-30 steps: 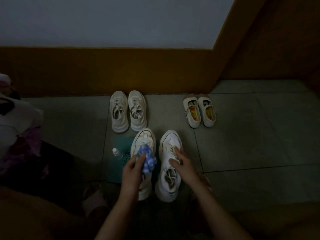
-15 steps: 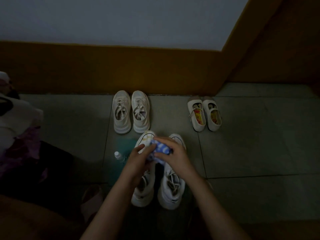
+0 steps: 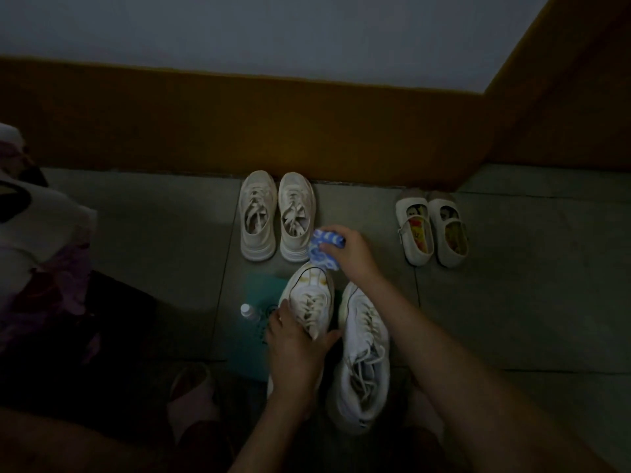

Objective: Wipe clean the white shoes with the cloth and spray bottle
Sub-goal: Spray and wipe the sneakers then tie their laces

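Light very poor; I log only what I can make out.

Left hand is wrapped over the laces and midfoot of the held shoe, thumb on the inner side. Right hand clenches the bunched cloth at that shoe's toe tip. I cannot confirm whether the cloth touches the toe. Yellowish marks show on the toe cap. The second shoe lies just beside the first, under my right forearm. Both sit partly on a teal mat on the floor. The bottle stands upright on the mat, close to my left knuckles.

Judgement: toe wipe is starting; most of the task remains.

Risks from here:
- Bottle is so near the left hand that turning the shoe could tip it and let it roll off the mat.
- I hold the shoe at midfoot only, so hard pressure on the toe could twist it out of my hand.
- I cannot tell if the cloth is damp. A dry rub may smear the yellow marks, not lift them.
- The beige pair sits just behind the cloth, and a long stroke would drag dirt onto it.
- In this light I may miss stains on the sole edges.
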`<state>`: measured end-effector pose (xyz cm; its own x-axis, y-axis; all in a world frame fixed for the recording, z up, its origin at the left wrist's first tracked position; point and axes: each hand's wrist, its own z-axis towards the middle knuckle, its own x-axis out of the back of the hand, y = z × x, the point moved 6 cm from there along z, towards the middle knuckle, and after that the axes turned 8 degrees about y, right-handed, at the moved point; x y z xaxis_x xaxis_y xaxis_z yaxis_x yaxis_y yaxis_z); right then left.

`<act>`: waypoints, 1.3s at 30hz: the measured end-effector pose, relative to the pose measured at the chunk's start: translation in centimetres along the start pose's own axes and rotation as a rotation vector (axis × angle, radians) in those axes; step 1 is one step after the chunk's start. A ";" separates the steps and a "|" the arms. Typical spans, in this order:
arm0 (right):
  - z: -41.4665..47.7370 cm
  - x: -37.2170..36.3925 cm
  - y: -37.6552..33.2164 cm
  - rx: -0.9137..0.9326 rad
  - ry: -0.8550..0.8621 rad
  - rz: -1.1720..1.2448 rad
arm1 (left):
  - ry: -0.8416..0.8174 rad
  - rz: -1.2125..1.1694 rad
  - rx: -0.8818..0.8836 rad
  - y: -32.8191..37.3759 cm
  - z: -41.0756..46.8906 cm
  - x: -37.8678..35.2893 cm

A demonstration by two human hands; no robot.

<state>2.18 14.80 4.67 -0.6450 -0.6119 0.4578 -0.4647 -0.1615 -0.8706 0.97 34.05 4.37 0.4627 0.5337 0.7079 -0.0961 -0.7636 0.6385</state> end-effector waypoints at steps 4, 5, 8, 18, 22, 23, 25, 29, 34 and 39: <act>0.4 -3.4 1.2 0.003 -0.210 -0.148 | 0.068 -0.048 -0.042 -0.6 0.3 0.0; 0.2 -4.0 1.5 0.023 -0.257 -0.194 | 0.072 -0.057 -0.052 -0.8 0.4 -0.1; -0.3 -4.5 1.8 0.070 -0.282 -0.206 | 0.064 -0.074 -0.057 -1.6 1.0 -0.4; -4.0 -2.5 1.8 0.201 -0.040 -0.236 | 0.049 -0.130 -0.071 -2.8 1.9 -0.6; -5.6 -2.1 2.4 0.206 0.027 -0.332 | 0.055 -0.165 -0.063 -3.1 2.1 -0.7; -5.8 -2.3 2.7 0.197 0.034 -0.358 | 0.055 -0.171 -0.066 -3.1 2.1 -0.7; -6.1 -2.7 3.1 0.149 0.030 -0.414 | 0.054 -0.185 -0.072 -3.2 2.2 -0.7; -7.3 -2.3 3.3 0.066 0.027 -0.442 | 0.056 -0.203 -0.087 -3.2 2.3 -0.6; -8.1 -1.1 3.0 -0.099 -0.069 -0.560 | 0.069 -0.212 -0.099 -3.3 2.3 -0.6; -5.2 1.1 0.5 -0.108 0.038 -0.329 | 0.073 -0.294 -0.073 -3.9 2.8 -0.1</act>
<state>-1.90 18.10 5.66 -0.4716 -0.5109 0.7187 -0.7115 -0.2611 -0.6524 3.75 35.94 0.95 0.4154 0.7545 0.5081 -0.0320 -0.5461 0.8371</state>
